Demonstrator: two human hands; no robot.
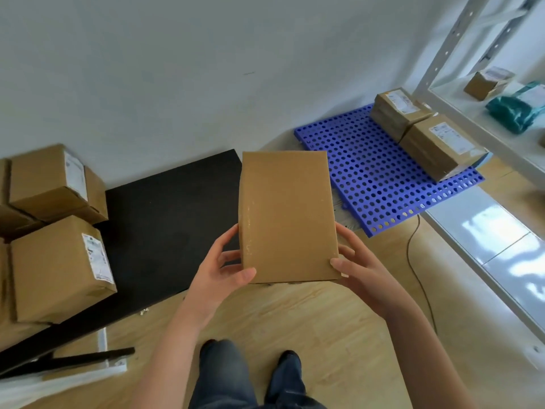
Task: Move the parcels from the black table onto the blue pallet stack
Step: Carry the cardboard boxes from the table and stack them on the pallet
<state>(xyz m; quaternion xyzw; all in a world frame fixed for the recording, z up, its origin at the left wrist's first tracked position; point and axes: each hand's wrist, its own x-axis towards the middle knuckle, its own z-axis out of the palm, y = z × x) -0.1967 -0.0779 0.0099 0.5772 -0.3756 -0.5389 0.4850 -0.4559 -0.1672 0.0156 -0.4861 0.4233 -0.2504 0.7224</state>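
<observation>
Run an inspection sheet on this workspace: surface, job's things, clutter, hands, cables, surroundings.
Surface: black table, middle bare.
Job's things: held parcel, plain brown, in the air in front of the table and the blue pallet; pallet parcels, labelled, on its right side; table parcels, labelled, piled at the left end.
Clutter: black bar and white strips on the floor, lower left.
Hands: left hand and right hand grip the held parcel's near corners.
Cables: thin dark cable on the floor by the pallet's near corner.
Surroundings: wood floor, pale wall, white rack on the right with a small box and a teal bag.
</observation>
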